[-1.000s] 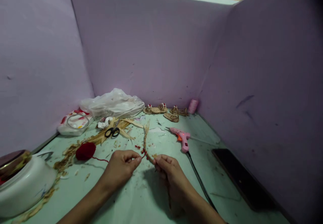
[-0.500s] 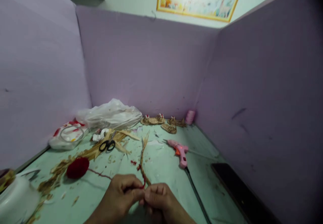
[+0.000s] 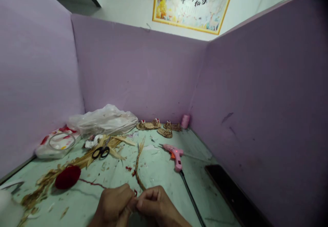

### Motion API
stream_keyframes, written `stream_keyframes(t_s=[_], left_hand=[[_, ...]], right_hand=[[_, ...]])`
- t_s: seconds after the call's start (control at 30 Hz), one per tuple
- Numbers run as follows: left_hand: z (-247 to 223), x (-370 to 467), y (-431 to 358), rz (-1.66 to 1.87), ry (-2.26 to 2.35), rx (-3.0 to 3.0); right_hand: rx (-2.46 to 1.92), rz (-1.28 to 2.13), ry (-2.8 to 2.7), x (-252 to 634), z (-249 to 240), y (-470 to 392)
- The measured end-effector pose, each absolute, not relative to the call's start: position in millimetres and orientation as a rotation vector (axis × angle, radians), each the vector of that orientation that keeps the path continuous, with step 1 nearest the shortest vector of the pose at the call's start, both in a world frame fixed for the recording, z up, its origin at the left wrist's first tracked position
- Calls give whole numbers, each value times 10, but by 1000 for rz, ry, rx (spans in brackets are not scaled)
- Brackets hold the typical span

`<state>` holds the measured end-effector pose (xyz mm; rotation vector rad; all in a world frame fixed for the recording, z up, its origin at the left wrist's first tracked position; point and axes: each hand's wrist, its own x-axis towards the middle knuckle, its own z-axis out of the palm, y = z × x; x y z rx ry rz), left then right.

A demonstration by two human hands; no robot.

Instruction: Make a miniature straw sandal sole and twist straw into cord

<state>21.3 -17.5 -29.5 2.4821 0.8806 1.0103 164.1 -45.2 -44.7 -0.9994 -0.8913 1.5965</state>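
Observation:
My left hand (image 3: 112,203) and my right hand (image 3: 159,204) meet at the bottom middle, fingertips pinched together. A twisted straw cord (image 3: 137,174) with a frayed far end runs across the table into my right fingers. Red yarn (image 3: 93,183) trails from a red yarn ball (image 3: 68,177) to my left hand, and a short bit of it shows by the fingertips. Exactly how yarn and cord meet is hidden by the fingers. Small red scraps lie beside the cord.
A pink glue gun (image 3: 175,155) with a black cable lies right of the cord. Black-handled scissors (image 3: 101,152) rest on dried husks (image 3: 84,157). Small woven sandals (image 3: 151,125), a pink thread spool (image 3: 185,121) and a plastic bag (image 3: 105,121) stand by the back partition. A dark flat object (image 3: 230,189) lies right.
The view has tilted up and shifted, so the table things sit further left. My left hand has rolled over, its back now turned more upward, while both hands stay together.

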Motion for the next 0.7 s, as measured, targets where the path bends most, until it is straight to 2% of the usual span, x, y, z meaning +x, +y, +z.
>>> stream_keyframes(t_s=[0.17,0.33,0.7], left_hand=[[-204,262,-120,676,974,2025],[-188,269,7,691,1075,1593],[-91,257,-63,665,943,1649]], right_hand=[[-1197,1443,-835,1604,-347,-494],[-1323,1398,-765,1654,-310,-478],[-1157,1569,-802,1663,-278,-525]])
